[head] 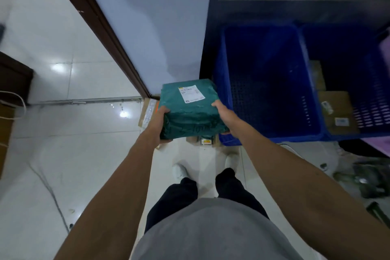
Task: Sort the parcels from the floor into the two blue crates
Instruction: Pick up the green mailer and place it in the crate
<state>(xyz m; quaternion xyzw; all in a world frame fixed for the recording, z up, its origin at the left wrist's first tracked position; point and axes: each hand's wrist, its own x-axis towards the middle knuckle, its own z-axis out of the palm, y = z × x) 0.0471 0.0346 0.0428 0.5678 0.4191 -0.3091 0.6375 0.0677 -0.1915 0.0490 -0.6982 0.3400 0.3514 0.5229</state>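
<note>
A green plastic-wrapped parcel [191,110] with a white label on top is held up at waist height between both hands. My left hand [159,119] grips its left side and my right hand [223,113] grips its right side. It hangs just left of the left blue crate [304,82], whose inside looks empty. The right blue crate [371,95] holds cardboard parcels [337,112] with white labels. Under the green parcel, a cardboard parcel [147,114] lies on the floor, and another one [205,140] is partly hidden.
A pale door with a dark brown frame [101,27] stands ahead on the left. The crates sit against a dark blue rack [213,17]. Dark furniture [12,78] is at the far left. Tools and clutter [367,181] lie on the white tiled floor at the right.
</note>
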